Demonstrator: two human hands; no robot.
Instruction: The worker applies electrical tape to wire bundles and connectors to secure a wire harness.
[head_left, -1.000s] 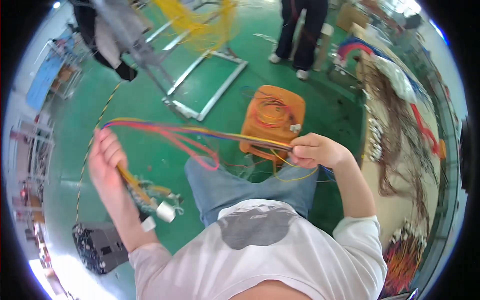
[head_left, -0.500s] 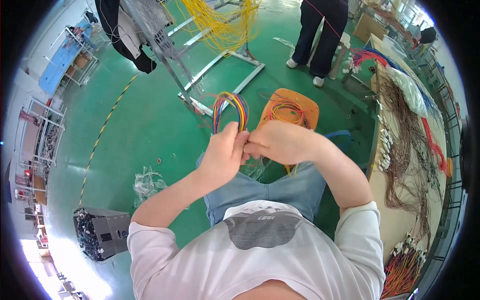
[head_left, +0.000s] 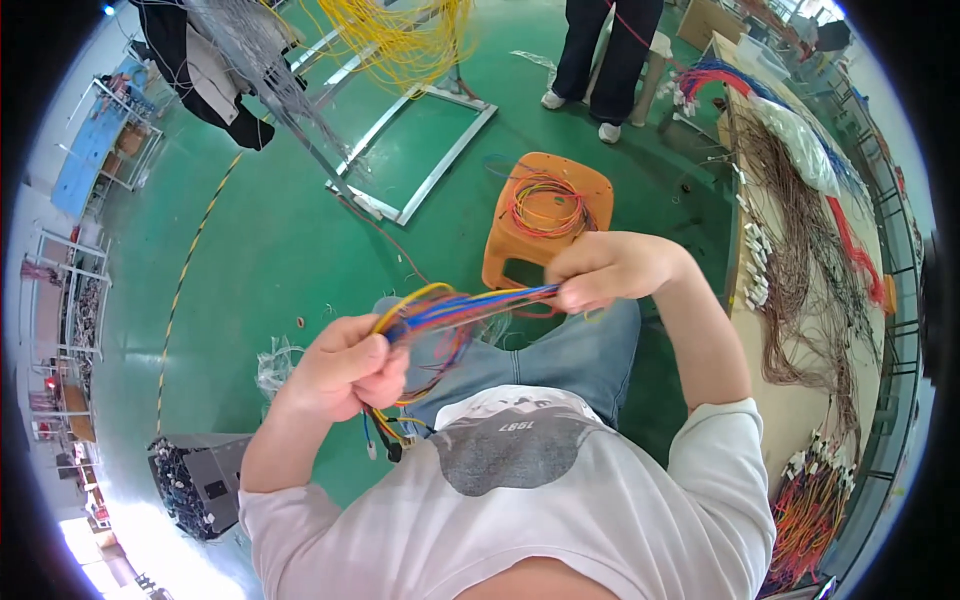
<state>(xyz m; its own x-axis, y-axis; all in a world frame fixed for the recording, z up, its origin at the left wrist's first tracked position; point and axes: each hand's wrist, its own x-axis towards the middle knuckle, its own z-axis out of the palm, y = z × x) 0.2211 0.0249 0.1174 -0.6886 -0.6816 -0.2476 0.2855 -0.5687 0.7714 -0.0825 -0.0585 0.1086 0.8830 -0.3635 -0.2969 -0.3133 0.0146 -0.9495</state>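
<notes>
A bundle of red, blue, yellow and black wires stretches between my two hands above my lap. My left hand is closed round one end of it, where part of the bundle loops downward. Below that hand dangle wire ends with small black and white connectors. My right hand grips the other end between thumb and fingers, slightly higher and to the right. Just beyond it stands an orange stool with a coil of red and yellow wires on its seat.
On my right runs a long bench covered with brown wires and white connectors. Ahead, a metal frame carries hanging yellow wires. A person stands beyond the stool. At lower left are a grey bin and clear plastic.
My hands have moved apart, left hand toward lower left, right hand slightly rightward. The upright wire loop is now drawn out lengthwise between them. The view has shifted a little.
</notes>
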